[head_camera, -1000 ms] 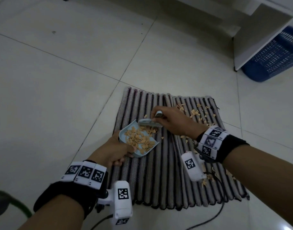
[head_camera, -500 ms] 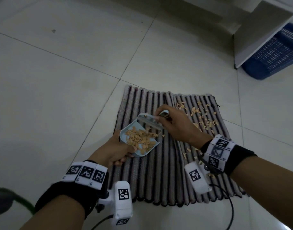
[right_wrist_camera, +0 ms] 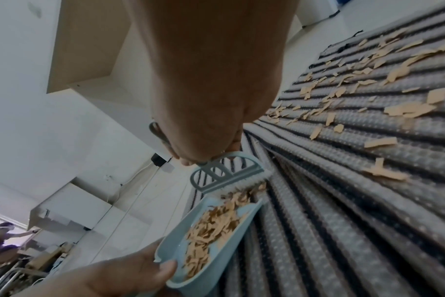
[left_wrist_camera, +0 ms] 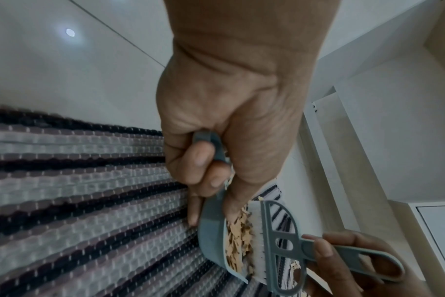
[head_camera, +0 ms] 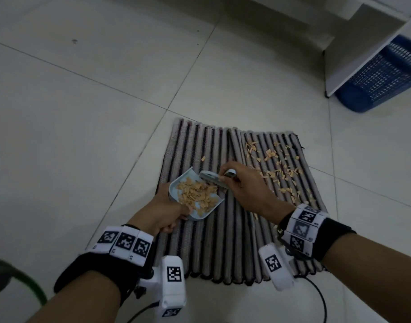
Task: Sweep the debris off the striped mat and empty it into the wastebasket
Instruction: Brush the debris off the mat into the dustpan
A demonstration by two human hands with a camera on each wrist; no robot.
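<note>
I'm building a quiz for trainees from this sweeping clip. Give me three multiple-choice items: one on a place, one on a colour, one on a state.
1. Where does most loose debris lie on the striped mat?
A. right part B. near left corner C. under the dustpan

2. What colour is the wastebasket?
A. red B. blue C. white

3. The dustpan in the left hand is:
A. empty B. upside down C. holding scraps

Answers: 1 A, scraps scatter right of the right hand; 2 B, blue mesh wall; 3 C, tan scraps fill it beside the brush.

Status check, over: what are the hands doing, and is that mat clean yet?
Left hand grips dustpan, loaded with debris. Right hand holds brush at pan's mouth. Scraps left on mat; wastebasket unobstructed.
</note>
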